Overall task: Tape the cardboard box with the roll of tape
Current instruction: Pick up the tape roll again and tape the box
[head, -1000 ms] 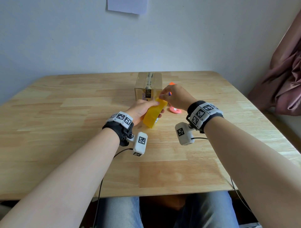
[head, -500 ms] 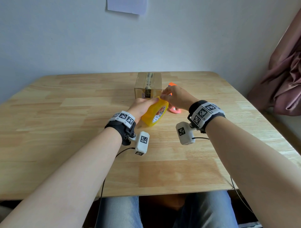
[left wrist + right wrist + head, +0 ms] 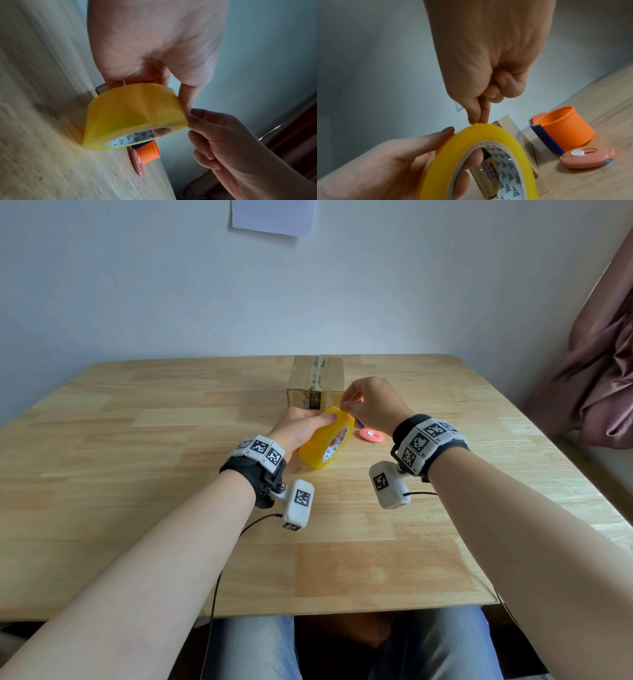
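Note:
A yellow roll of tape (image 3: 323, 445) (image 3: 130, 117) (image 3: 488, 132) stands tilted on its edge on the wooden table (image 3: 137, 474). My left hand (image 3: 303, 424) (image 3: 154, 40) (image 3: 393, 169) grips it, with fingers through the printed core and the thumb on the outer face. My right hand (image 3: 344, 405) (image 3: 193, 119) (image 3: 477, 120) pinches the outer layer at the roll's top rim with thumb and forefinger, the other fingers curled. Just behind the roll stands the small cardboard box (image 3: 315, 381) (image 3: 505, 120), with a tape strip along its top seam.
A pink pocket cutter (image 3: 371, 435) (image 3: 587, 158) (image 3: 137, 161) lies to the right of the roll. Behind it is an orange tape dispenser (image 3: 565, 128) (image 3: 148, 150) with a blue blade guard. A pink curtain (image 3: 599, 371) hangs past the table's right edge.
The left hand has turned the roll, so its printed core now faces me instead of the yellow band. The right hand's fingertips stay at the top rim and have lifted slightly.

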A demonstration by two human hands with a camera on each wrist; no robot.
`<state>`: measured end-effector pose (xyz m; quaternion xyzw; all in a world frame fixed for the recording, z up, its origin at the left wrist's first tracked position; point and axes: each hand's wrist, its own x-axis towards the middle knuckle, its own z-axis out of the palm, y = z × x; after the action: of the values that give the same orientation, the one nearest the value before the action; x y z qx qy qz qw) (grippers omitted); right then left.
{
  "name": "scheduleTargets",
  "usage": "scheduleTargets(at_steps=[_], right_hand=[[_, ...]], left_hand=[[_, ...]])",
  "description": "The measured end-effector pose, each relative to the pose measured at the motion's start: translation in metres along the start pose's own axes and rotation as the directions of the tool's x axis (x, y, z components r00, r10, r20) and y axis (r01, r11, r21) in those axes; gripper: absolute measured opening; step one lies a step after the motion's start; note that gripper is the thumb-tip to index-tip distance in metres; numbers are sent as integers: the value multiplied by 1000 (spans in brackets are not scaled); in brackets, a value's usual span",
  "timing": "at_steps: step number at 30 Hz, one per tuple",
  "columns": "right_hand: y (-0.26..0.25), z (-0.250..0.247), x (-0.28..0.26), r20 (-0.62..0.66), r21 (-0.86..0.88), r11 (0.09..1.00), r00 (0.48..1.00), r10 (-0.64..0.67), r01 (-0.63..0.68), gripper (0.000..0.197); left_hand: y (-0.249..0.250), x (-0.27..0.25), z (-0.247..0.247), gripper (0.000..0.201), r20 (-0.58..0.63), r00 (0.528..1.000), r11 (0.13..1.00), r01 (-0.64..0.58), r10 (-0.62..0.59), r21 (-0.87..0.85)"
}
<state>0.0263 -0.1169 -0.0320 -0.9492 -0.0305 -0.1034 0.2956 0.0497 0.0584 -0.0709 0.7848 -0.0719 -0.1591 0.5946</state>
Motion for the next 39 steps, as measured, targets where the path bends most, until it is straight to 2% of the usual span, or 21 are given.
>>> scheduleTargets(at_steps=[4,11,16,17,19,22,24,27,32,36,39], right_hand=[[2,-1,4,16,-61,998,1000,2,-1,13],[-6,-8,7,45,-142,990,999,-7,13,14],[-7,-17,7,37,-152,988,999,4,2,16],[-7,-18,7,36,-151,989,999,-3,8,17],[-7,-19,5,34,-140,990,999,-21,26,15],[-2,-20,3,15,-83,996,1000,-21,22,5],[3,-20,2,21,-42,999,1000,-3,4,17],[7,-17,1,44,-9,1000,999,21,-21,25],[16,-13,-1,91,29,992,989,120,-123,25],[14,-10,0,16,8,993,993,115,-115,25],[8,-9,1,36,-43,994,994,102,-101,24]], left_hand=[[3,1,4,19,-28,1000,1000,5,-5,21],[10,0,11,34,-79,997,999,16,-13,46],[15,-3,12,48,8,1000,999,-26,26,-22],[18,-5,12,49,42,998,999,-38,39,-14],[21,-8,11,35,100,993,998,-58,56,21],[20,-9,11,18,120,991,997,-68,66,19],[19,-9,12,21,140,987,997,-77,74,23],[17,-7,14,27,148,986,997,-75,70,25],[13,-9,12,32,156,986,998,-64,63,0],[8,-9,9,39,142,989,998,-43,50,-52],[5,-7,6,40,132,991,998,-24,32,-65]])
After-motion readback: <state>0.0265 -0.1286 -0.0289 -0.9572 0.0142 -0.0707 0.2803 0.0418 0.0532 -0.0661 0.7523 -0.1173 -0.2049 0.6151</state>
